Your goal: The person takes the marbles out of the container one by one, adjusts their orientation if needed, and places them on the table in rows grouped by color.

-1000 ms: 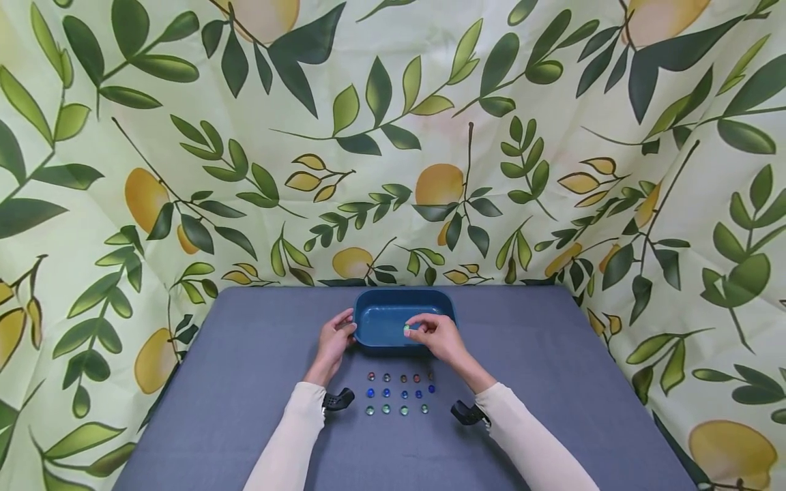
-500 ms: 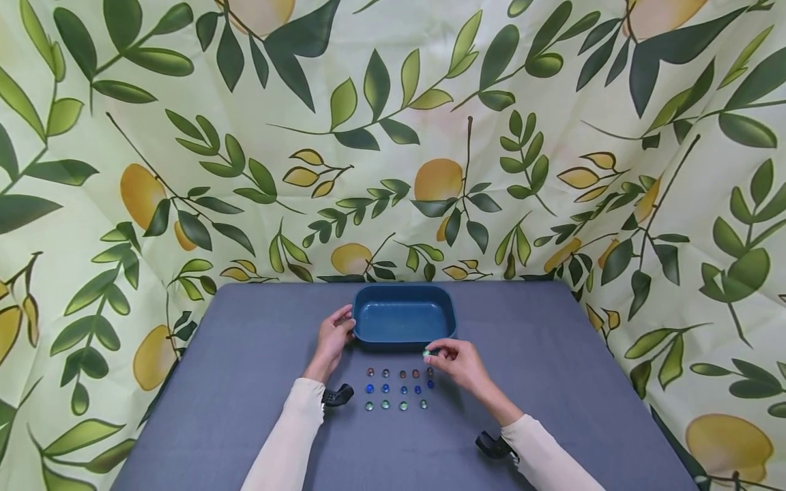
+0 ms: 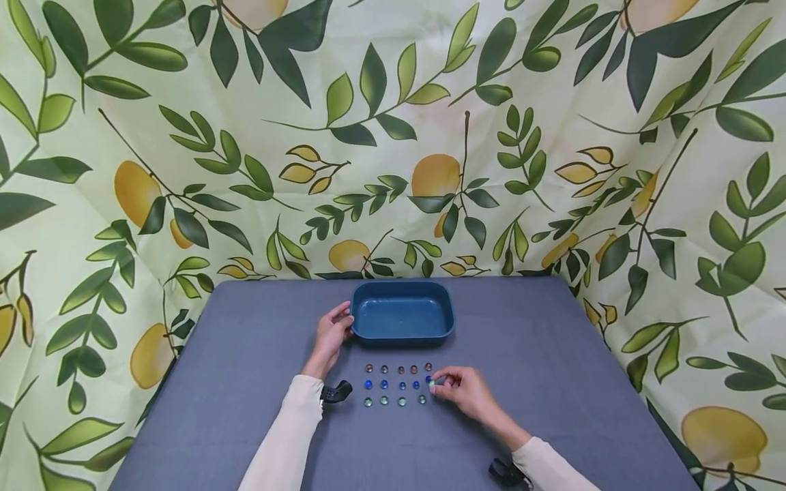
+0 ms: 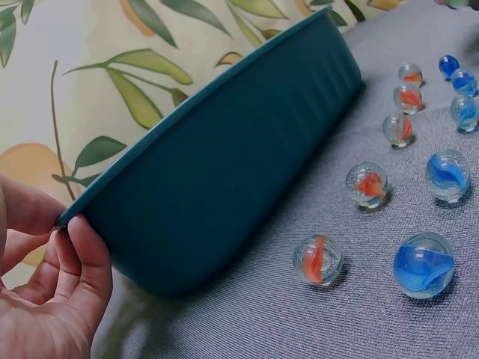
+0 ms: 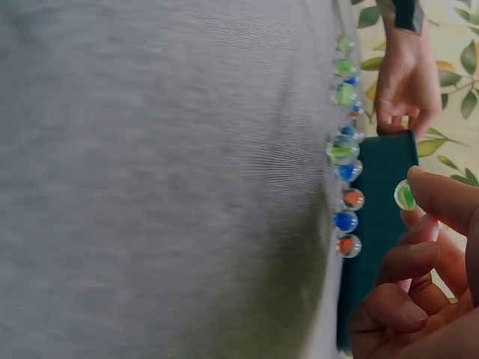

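Observation:
My left hand (image 3: 330, 339) pinches the rim of a dark blue rectangular tub (image 3: 402, 340) at its left end, thumb and fingers on either side of the rim in the left wrist view. Between the thumb and fingertips of my right hand (image 3: 471, 394) is a clear marble with a green swirl (image 5: 405, 195). That hand is at the right end of the marble rows, close over the cloth. Nearest the tub lies a row of orange-swirled marbles (image 4: 367, 185), then a row of blue-swirled marbles (image 4: 423, 265), then green-swirled marbles (image 3: 384, 400) closest to me.
A grey-blue cloth (image 3: 258, 409) covers the table. Behind and at both sides hangs a leaf-and-lemon patterned curtain (image 3: 393, 157). The tub stands near the table's back edge, its visible inside bare. Black straps with cameras (image 3: 336, 392) sit at my wrists.
My right hand has moved from above the tub toward me and down to the right end of the rows, carrying the green marble. The left hand stays on the tub's rim.

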Tool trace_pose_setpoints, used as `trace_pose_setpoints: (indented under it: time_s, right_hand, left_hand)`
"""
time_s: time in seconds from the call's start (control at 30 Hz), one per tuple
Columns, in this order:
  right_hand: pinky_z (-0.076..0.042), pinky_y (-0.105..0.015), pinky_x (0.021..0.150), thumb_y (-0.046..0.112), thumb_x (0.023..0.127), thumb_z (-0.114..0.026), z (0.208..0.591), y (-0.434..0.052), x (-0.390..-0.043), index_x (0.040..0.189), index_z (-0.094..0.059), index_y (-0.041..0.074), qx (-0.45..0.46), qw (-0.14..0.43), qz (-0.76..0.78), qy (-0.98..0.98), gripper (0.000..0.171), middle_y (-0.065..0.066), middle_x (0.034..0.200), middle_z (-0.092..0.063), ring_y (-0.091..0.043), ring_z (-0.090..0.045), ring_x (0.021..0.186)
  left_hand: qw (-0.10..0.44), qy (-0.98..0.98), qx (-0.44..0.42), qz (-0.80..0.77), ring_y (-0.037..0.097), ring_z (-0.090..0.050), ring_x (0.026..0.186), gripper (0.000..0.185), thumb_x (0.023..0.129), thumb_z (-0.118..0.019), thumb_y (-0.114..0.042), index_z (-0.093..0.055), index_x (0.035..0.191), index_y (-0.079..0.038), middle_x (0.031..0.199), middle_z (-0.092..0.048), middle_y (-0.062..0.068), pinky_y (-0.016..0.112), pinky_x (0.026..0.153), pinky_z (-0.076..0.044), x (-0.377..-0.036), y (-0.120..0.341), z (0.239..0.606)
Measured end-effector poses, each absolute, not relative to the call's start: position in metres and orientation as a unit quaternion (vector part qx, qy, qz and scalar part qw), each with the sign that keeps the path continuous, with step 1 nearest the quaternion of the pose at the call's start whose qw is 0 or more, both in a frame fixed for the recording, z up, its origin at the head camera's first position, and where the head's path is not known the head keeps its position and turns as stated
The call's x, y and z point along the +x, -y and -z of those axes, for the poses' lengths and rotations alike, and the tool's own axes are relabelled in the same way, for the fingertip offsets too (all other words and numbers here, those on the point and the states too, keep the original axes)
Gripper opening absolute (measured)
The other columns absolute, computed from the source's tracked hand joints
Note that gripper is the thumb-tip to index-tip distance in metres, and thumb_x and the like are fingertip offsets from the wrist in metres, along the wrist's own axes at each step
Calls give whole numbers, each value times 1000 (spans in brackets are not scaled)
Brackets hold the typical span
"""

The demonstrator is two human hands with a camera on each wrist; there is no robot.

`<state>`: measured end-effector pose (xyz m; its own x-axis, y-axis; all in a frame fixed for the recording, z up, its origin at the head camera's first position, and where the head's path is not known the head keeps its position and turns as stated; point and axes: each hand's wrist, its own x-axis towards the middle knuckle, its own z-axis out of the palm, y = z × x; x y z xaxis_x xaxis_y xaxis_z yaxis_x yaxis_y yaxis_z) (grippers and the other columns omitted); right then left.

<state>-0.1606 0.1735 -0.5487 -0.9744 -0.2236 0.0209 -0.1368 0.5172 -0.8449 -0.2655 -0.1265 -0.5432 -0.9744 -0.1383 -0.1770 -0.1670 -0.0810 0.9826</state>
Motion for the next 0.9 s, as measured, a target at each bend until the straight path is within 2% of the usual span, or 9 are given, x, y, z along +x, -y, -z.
trace_pose_setpoints:
  time_s: [0.53,0.9]
  right_hand:
    - [-35,-17,48,16,78,-81,562,-172,-157,87,-75,16,-104,72,433,-893,11,10,64,-52,0,-43,54]
    - [-34,-18,48,16,76,-83,568,-173,-156,83,-74,15,-95,60,410,-905,11,10,62,-51,-1,-42,53]
  left_hand:
    - [1,-672,-110,-733,14,-53,87,46,93,-56,-2,-54,139,-7,126,-53,15,20,65,-48,-267,125,543]
    - [4,-670,-112,-734,15,-53,88,46,94,-56,-1,-54,140,-7,126,-52,15,20,66,-48,-267,124,543]
